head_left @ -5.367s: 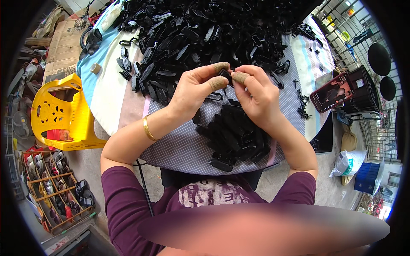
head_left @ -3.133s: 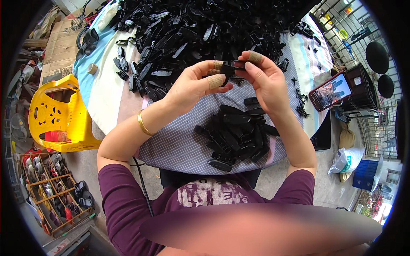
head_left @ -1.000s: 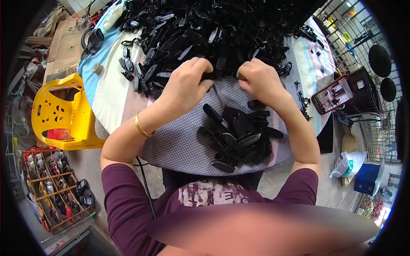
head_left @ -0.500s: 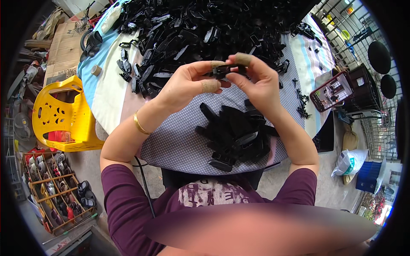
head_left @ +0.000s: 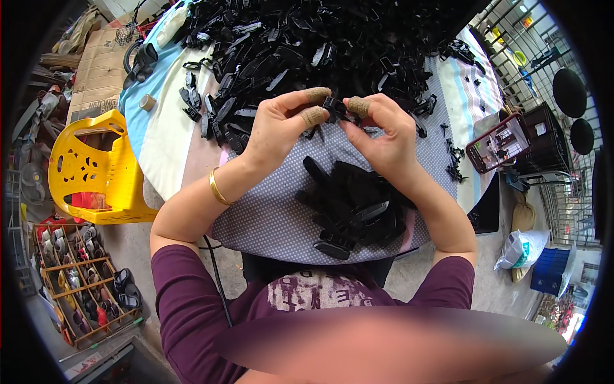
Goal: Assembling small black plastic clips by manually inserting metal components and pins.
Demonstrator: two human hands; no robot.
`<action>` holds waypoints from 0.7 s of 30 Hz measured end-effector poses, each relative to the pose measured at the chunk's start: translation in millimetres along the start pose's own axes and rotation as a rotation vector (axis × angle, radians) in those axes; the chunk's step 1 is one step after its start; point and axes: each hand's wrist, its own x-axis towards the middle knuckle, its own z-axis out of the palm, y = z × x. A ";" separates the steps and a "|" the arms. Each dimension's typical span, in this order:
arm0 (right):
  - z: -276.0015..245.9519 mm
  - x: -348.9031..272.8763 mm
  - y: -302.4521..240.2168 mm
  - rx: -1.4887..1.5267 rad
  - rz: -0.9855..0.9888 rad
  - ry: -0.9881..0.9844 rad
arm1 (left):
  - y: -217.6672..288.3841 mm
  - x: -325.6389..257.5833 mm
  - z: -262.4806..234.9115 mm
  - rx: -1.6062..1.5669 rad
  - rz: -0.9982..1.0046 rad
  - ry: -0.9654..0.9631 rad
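A purple shirt (head_left: 192, 288) is seen nearest, its front patterned in a pale tone, and just past it the rounded edge of the table (head_left: 256, 224) is covered by a grey dotted cloth. On that cloth a small heap of black parts (head_left: 358, 211) is gathered between the forearms, the left wrist being ringed by a gold bangle (head_left: 219, 187). Beyond the heap, a small black plastic piece (head_left: 332, 106) is held up over the table between the two hands. It is pinched by the thumb and forefinger of the left hand (head_left: 272, 131), both wrapped in tan tape; its other end appears to be gripped by the narrowed fingers of the right hand (head_left: 387, 136), though the exact contact is partly hidden. To the right, tiny black pieces (head_left: 455, 163) are scattered near a phone (head_left: 499, 144) set at a tilt. To the left, a tape roll (head_left: 147, 102) is placed on the cloth, with a yellow chair (head_left: 96, 169) standing beside the table. The far part is covered by a large black pile (head_left: 307, 38).
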 end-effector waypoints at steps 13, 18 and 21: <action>2.5 2.3 0.4 0.106 0.202 -0.161 | 6.8 -1.5 1.8 -0.114 0.096 -0.078; 5.5 -4.6 2.5 -0.152 0.024 -0.203 | 7.4 1.2 -4.7 0.059 0.191 -0.186; 8.2 -5.3 1.6 -0.150 0.021 -0.121 | 7.7 1.3 -2.3 0.007 0.147 -0.163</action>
